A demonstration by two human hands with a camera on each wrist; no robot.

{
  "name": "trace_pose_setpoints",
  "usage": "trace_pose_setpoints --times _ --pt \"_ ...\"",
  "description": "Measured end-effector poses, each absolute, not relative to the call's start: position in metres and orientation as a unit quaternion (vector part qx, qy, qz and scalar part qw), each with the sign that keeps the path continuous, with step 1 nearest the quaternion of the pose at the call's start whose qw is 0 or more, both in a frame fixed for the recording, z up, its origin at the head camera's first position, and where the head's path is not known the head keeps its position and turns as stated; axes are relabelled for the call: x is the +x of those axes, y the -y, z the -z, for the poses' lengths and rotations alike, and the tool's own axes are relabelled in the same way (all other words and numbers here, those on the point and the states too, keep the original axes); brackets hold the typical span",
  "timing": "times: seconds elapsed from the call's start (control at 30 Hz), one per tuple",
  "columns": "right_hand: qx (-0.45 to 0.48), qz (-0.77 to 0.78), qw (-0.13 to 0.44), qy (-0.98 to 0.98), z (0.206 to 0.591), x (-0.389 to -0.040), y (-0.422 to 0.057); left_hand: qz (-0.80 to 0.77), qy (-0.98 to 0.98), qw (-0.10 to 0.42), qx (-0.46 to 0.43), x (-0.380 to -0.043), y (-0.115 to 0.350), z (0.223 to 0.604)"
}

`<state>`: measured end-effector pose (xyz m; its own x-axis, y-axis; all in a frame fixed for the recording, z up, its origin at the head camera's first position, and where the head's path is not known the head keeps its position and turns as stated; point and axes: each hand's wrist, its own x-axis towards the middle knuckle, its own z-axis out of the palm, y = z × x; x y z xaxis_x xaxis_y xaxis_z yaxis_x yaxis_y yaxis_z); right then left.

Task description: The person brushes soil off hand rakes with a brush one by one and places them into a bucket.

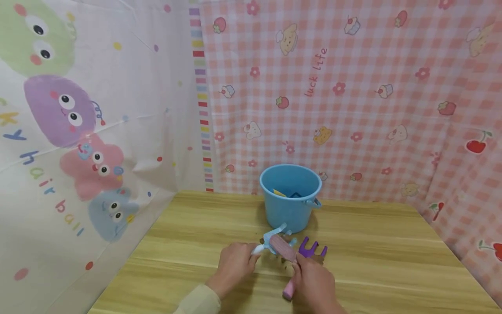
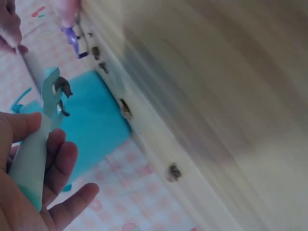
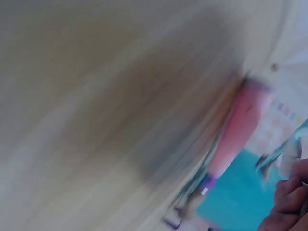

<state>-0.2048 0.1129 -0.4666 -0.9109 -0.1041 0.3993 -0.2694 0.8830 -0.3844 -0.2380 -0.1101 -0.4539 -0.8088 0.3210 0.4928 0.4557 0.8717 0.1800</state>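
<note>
My left hand [image 1: 235, 264] grips the pale handle of a light blue toy rake [image 1: 270, 241], its tines raised over the table. Brown clumps [image 2: 63, 86] cling to those tines in the left wrist view. With my right hand [image 1: 315, 279] I pinch a flat, pinkish, ribbed piece [image 1: 283, 247], like a folded cloth, and its far end overlaps the rake head in the head view. Beneath the right hand lies a purple toy rake [image 1: 308, 249] with a pink handle [image 3: 236, 130]. Several brown crumbs [image 2: 126, 109] are scattered on the wooden table under both hands.
A light blue bucket [image 1: 290, 213] stands just beyond the hands, with a yellow thing [image 1: 279, 192] and a dark blue thing inside; its handle hangs on the right. The wooden table [image 1: 392, 261] ends at a pink checked cloth [image 1: 353, 117] behind and a white printed cloth [image 1: 149, 109] at left.
</note>
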Motion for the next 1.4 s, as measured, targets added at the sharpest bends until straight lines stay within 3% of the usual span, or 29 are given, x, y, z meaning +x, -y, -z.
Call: trace_pose_setpoints --times 0.2,0.47,0.77,0.93,1.17,1.4 --pt "0.089 -0.203 0.229 0.948 0.466 -0.207 -0.122 0.145 0.940 0.236 -0.201 -0.238 0.114 0.456" --pt "0.099 -0.260 0.182 0.943 0.462 -0.204 -0.108 0.140 0.939 0.243 -0.197 -0.242 0.110 0.454" --pt "0.096 -0.122 0.266 0.951 0.467 -0.210 -0.122 0.140 0.942 0.240 -0.189 -0.239 0.117 0.456" --pt "0.113 -0.117 0.308 0.937 0.469 -0.206 -0.116 0.145 0.943 0.232 -0.191 -0.238 0.115 0.455" --pt "0.123 -0.156 0.252 0.947 0.472 -0.207 -0.108 0.131 0.945 0.231 -0.193 -0.237 0.111 0.455" --pt "0.108 -0.087 0.274 0.952 0.477 -0.218 -0.124 0.115 0.951 0.207 -0.198 -0.233 0.106 0.454"
